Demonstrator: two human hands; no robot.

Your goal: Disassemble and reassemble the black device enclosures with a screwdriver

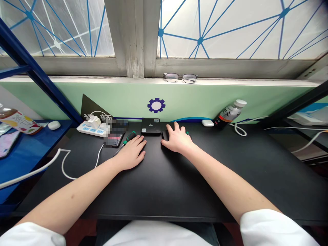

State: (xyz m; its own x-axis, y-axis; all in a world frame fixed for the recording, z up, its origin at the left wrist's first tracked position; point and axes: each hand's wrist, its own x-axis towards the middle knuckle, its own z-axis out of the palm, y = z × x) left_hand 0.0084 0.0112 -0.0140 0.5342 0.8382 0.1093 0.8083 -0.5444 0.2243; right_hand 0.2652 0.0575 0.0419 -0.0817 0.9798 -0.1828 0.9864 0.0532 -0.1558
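Note:
My left hand (130, 153) lies flat on the black desk (153, 191), its fingers stretched out and holding nothing. Just beyond it is a screwdriver (130, 137) with a green and black handle, its shaft partly behind the hand. My right hand (178, 139) is spread over a dark, flat object (165, 135) that it mostly covers; I cannot make out its kind. A bit of green shows past that hand's fingers. Between the hands, against the back panel, sits a flat black box (151, 127) with small labels.
At the left are a white power strip (89, 128) with a plugged-in charger and a phone (116, 139), partly blurred. A white earbud case (207, 123) and a drink bottle (230, 112) stand back right. Glasses (180, 78) rest on the ledge. Blue shelving (46, 82) borders the left.

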